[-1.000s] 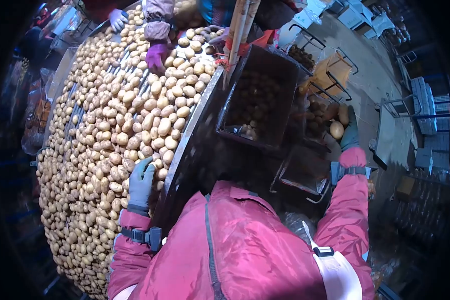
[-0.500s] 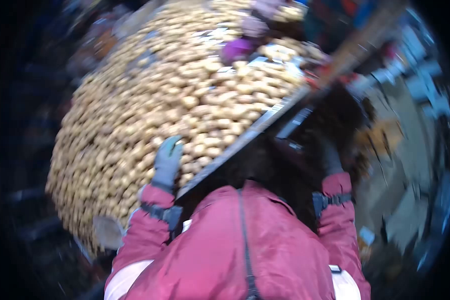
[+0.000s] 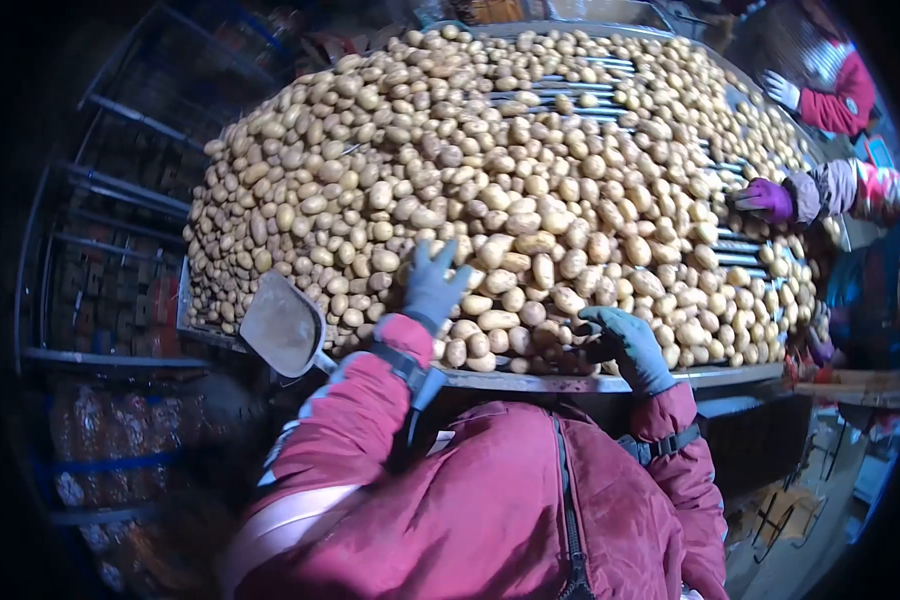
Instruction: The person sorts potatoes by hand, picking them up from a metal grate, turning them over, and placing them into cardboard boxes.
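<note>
A broad heap of potatoes [image 3: 370,195] covers the sorting table in front of me. My left hand [image 3: 435,288], in a grey-blue glove, lies on the potatoes with its fingers spread and holds nothing. Close to the table's near metal edge [image 3: 710,377] is my right hand [image 3: 630,350], in a grey-green glove. Its fingers curl down and inward over something dark among the potatoes, which I cannot make out. A scoop [image 3: 282,328] with a pale, flat pan rests at the near left of the heap, left of my left forearm.
Metal rollers [image 3: 560,95] show through gaps in the potatoes. At the right, another person's purple-gloved hand [image 3: 767,200] reaches onto the heap; farther back is a white-gloved hand [image 3: 782,90]. Metal racks [image 3: 120,185] stand at the left, with filled bags [image 3: 130,440] below.
My view has swung left and steadied. My right hand has come up from below the table edge onto the potatoes. The left hand's fingers are now spread on the heap.
</note>
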### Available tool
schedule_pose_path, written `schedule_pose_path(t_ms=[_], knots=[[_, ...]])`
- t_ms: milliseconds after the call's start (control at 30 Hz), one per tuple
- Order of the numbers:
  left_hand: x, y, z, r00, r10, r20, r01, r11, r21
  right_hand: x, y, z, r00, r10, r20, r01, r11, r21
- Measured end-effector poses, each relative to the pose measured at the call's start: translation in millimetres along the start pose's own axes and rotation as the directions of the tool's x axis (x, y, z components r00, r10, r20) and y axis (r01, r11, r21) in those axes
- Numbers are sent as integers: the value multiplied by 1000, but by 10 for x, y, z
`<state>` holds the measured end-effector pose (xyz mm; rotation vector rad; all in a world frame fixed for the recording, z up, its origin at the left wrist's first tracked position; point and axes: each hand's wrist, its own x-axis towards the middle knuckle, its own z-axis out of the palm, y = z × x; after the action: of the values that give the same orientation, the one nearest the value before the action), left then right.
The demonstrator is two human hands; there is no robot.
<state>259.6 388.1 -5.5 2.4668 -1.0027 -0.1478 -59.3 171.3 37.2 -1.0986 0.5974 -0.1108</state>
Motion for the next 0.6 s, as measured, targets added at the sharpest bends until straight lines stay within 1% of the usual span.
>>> schedule_pose_path(t_ms=[33, 67, 100, 133, 167, 200, 233, 267, 300, 367, 400, 433, 467, 500, 533, 567, 600], knots=[[-42, 77, 122, 999, 15, -41, -13, 999, 45, 230, 87, 39, 999, 45, 15, -45, 998, 43], [-54, 100, 199, 996, 33, -79, -25, 996, 90, 374, -71, 188, 994, 107, 25, -109, 992, 67], [-52, -91, 365, 997, 75, -8, -70, 962, 264, 571, -80, 266, 996, 72, 52, -75, 996, 56], [-126, 20, 251, 998, 59, -32, -54, 989, 134, 749, -62, 360, 996, 41, 83, -45, 998, 46], [-200, 150, 122, 998, 43, -56, -43, 999, 1, 904, -73, 455, 995, 38, 89, -38, 999, -3], [-210, 188, 18, 999, 27, 40, -28, 1000, 4, 1062, -75, 565, 992, 72, 108, -75, 997, 19], [-223, 211, -69, 991, 12, 135, -13, 1000, 11, 1225, -52, 683, 988, 34, 153, -30, 999, -30], [-300, 174, -119, 986, 107, 129, -98, 993, -71, 1393, -5, 783, 980, -3, 199, 19, 997, -76], [-380, 127, -158, 972, 200, 123, -181, 972, -152, 1581, 125, 870, 959, -110, 261, 143, 983, -111], [-343, 222, -539, 973, 126, 192, -94, 981, -169, 1620, -117, 1202, 945, -39, 324, 98, 981, -169], [-320, 276, -737, 970, 89, 226, -50, 984, -173, 1572, -331, 1388, 940, 133, 315, -108, 990, -94], [-215, -29, -552, 991, 134, 14, -124, 947, -296, 1772, -48, 1356, 936, 86, 340, -74, 996, -48], [-82, -333, -370, 967, 152, -203, -223, 891, -395, 1680, -241, 1512, 937, 201, 285, -178, 979, -105], [129, -444, -520, 983, 70, -172, -109, 967, -230, 1690, -224, 1524, 934, 121, 336, -67, 983, -169], [361, -686, -536, 987, 76, -140, -91, 991, -98, 1698, -185, 1538, 920, 45, 390, 48, 973, -226], [616, -964, -457, 977, 116, -178, -119, 993, -7, 1739, -57, 1526, 930, 152, 335, -136, 988, -70], [870, -1241, -378, 964, 155, -216, -139, 987, 86, 1815, 73, 1483, 912, -8, 409, 101, 973, -207]])
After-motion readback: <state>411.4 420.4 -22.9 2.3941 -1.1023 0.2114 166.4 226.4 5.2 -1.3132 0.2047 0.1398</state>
